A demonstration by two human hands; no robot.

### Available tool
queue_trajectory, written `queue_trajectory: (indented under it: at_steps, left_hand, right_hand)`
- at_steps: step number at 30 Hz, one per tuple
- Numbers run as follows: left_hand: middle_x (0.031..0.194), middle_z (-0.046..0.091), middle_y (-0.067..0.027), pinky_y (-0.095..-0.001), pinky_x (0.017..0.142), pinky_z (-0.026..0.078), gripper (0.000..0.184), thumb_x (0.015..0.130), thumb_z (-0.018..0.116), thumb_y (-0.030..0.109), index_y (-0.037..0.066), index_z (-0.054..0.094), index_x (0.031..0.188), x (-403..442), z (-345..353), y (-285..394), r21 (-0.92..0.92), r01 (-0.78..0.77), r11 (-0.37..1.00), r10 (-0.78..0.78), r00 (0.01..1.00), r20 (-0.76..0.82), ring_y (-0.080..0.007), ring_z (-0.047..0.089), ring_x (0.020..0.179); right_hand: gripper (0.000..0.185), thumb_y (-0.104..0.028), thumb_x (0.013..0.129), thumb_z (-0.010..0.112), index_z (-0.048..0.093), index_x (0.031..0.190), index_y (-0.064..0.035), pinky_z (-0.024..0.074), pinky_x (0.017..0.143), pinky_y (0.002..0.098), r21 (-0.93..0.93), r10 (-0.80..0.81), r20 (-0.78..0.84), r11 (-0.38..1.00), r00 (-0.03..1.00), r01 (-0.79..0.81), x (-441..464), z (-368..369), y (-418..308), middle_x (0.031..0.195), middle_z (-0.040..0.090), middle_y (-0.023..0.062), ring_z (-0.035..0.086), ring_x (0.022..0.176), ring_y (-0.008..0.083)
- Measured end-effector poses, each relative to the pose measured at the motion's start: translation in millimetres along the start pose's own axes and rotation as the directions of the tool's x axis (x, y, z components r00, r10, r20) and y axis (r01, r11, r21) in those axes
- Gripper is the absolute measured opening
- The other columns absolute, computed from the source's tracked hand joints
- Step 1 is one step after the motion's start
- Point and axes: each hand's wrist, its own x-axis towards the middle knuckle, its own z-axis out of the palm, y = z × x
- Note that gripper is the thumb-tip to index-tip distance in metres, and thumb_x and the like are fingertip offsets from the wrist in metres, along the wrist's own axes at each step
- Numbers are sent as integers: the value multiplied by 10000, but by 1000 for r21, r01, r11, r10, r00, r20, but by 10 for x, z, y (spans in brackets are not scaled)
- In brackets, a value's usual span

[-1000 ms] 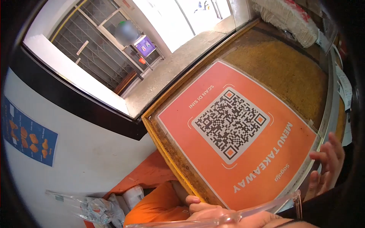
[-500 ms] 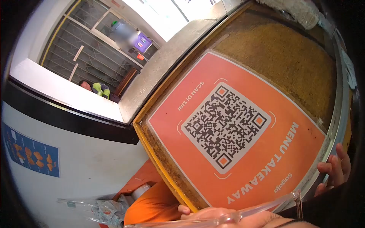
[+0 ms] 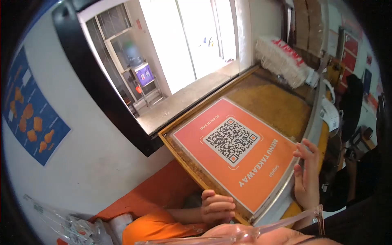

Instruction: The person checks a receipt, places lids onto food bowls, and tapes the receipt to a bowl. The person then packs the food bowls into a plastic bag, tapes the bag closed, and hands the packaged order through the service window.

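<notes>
My left hand (image 3: 218, 207) is at the near left edge of a brown, wood-framed counter (image 3: 281, 104). Its fingers are curled over the yellow wooden rim; the thumb is hidden. On the right, my right hand (image 3: 307, 173) rests its fingertips at the counter's metal-trimmed edge, with fingers bent and apart and nothing in them. Between both hands lies an orange sign (image 3: 230, 153), flat on the counter, with a large QR code and the words "MENU TAKEAWAY" and "SCAN DI SINI". Clear glasses frames (image 3: 281, 222) cross the bottom of the view.
A white plastic package with red lettering (image 3: 286, 61) sits at the counter's far end. Beyond the window opening stands a water dispenser (image 3: 143, 74). A blue food poster (image 3: 32, 116) hangs on the left wall. Plastic bags (image 3: 77, 228) are at lower left. A person in dark clothing (image 3: 353, 106) is at right.
The view has swung right and drawn back, so the sign looks smaller and the room at right shows. More of both hands is visible, with my left fingers now plainly over the rim.
</notes>
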Motion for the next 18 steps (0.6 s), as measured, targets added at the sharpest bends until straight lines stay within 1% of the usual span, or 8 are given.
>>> queue_trajectory:
  at_steps: [2, 4, 6, 7, 9, 13, 16, 18]
  left_hand:
    - [845, 606, -52, -348, 923, 261, 32, 730, 569, 121, 105, 589, 748, -10, 22, -36, -5, -26, 1000, 26, 999, -22, -181, 592, 795]
    - [830, 589, -44, -351, 911, 276, 94, 702, 541, 94, 105, 568, 791, 9, -49, -38, 2, -63, 998, 63, 998, 28, -189, 582, 783]
    - [821, 559, -36, -356, 909, 278, 138, 712, 509, 101, 106, 532, 848, 63, -63, 6, 115, -66, 991, 50, 989, 140, -198, 559, 781]
    - [821, 559, -36, -356, 909, 278, 138, 712, 509, 101, 106, 532, 848, 68, -63, 11, 98, -68, 993, 55, 990, 132, -198, 559, 781]
    - [825, 536, -43, -376, 917, 277, 171, 722, 487, 109, 102, 500, 892, 66, -55, 16, 183, -95, 978, 65, 985, 162, -211, 536, 789]
    - [863, 525, -70, -411, 956, 249, 195, 723, 475, 114, 90, 490, 916, 47, -78, 42, 233, -104, 967, 57, 978, 201, -232, 524, 827]
    - [873, 521, -83, -414, 964, 242, 198, 721, 466, 98, 82, 488, 916, 64, -96, 98, 271, -94, 958, 32, 974, 224, -241, 515, 854]
    - [876, 521, -86, -417, 968, 238, 200, 717, 465, 90, 78, 486, 916, 72, -85, 137, 280, -86, 956, 24, 976, 217, -245, 511, 865]
  right_hand:
    - [409, 60, 797, 387, 409, 1189, -56, 344, 888, 302, 78, 23, 28, 997, 999, -25, -20, -3, -47, 1230, 336, 113, 456, 947, 185]
    - [421, 78, 787, 391, 405, 1187, -52, 354, 874, 289, 68, -47, 9, 997, 999, 46, -36, 13, -31, 1212, 339, 110, 451, 937, 194]
    - [417, 86, 784, 392, 407, 1179, -48, 361, 859, 286, 66, -131, 45, 990, 990, 128, -22, -4, 4, 1184, 347, 109, 453, 915, 199]
    - [417, 86, 784, 392, 407, 1179, -48, 361, 859, 286, 48, -128, 38, 991, 991, 127, -19, 1, 35, 1184, 347, 109, 453, 915, 199]
    - [457, 98, 747, 394, 392, 1181, -47, 414, 808, 303, 81, -212, 78, 975, 974, 206, -20, 16, 88, 1158, 349, 147, 478, 898, 234]
    - [506, 124, 718, 385, 380, 1193, -48, 423, 787, 292, 132, -251, 100, 962, 963, 237, -29, 0, 101, 1106, 359, 156, 477, 898, 225]
    - [523, 129, 739, 384, 346, 1224, -65, 412, 789, 275, 157, -267, 131, 956, 955, 246, -32, -7, 119, 1092, 351, 118, 457, 891, 199]
    - [521, 117, 747, 391, 333, 1231, -67, 416, 789, 280, 118, -287, 137, 955, 948, 273, -7, -16, 110, 1091, 353, 124, 467, 893, 205]
